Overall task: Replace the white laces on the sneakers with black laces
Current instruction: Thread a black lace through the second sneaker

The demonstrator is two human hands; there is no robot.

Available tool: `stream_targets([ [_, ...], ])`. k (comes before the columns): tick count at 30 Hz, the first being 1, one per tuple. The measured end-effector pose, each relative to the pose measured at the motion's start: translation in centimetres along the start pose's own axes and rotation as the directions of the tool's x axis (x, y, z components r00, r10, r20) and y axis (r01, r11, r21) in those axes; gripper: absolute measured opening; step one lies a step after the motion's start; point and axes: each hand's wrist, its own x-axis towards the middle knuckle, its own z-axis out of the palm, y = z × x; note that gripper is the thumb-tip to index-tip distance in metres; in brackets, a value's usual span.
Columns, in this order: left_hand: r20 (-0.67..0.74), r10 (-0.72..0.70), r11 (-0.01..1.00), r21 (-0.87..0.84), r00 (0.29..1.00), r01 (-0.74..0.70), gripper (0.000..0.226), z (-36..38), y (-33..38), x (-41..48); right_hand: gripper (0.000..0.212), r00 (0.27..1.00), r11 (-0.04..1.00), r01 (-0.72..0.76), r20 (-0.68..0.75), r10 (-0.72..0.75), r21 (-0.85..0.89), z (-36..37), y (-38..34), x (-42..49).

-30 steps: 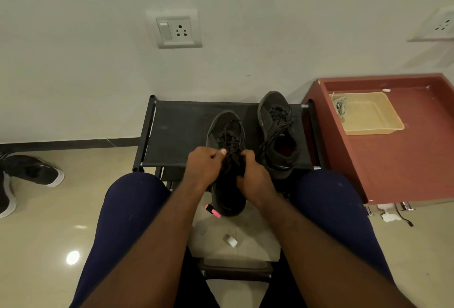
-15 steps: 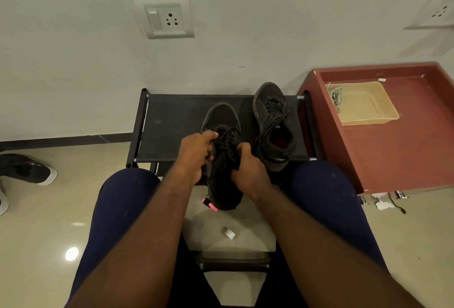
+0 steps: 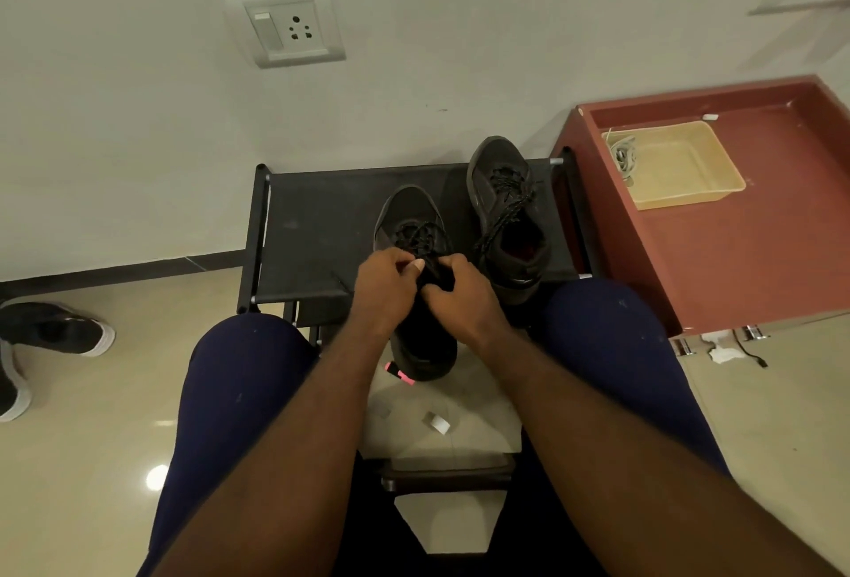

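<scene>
Our left hand and right hand, fingers curled, pinch the black lace between them above the near sneaker on the rack. Beyond, the second sneaker carries black lacing, and white laces lie in a tray.

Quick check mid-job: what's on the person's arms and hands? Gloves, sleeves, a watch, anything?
Nothing worn shows. The left hand and right hand are bare: no gloves, no rings visible. Both forearms are bare down to the frame's bottom edge, with no sleeves, watch or bands in view. The legs wear dark navy trousers.
</scene>
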Motion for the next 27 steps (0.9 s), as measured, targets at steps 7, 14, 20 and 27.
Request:
stream_targets([
  [7, 0.056, -0.068, 0.989, -0.129, 0.996, 0.075, 0.013, 0.2, -0.5, 0.0, 0.039, 0.996, 0.999, 0.047, -0.077, -0.045, 0.019, -0.4, -0.4, 0.9],
  [14, 0.058, -0.070, 0.997, -0.024, 0.996, 0.072, 0.019, 0.5, -0.6, -0.5, 0.075, 0.988, 0.995, -0.009, -0.156, 0.025, 0.100, -0.2, -0.3, 1.1],
  [20, 0.050, -0.093, 0.995, -0.042, 0.994, 0.095, 0.017, 0.5, -0.4, -0.3, 0.013, 0.973, 0.999, 0.042, -0.226, -0.042, -0.005, 0.5, 0.2, 0.7],
  [27, 0.152, -0.298, 0.798, -0.501, 0.942, 0.333, 0.019, 0.1, 0.1, -0.7, 0.039, 0.973, 0.997, 0.034, -0.232, -0.016, 0.074, 0.3, 0.4, 1.0],
])
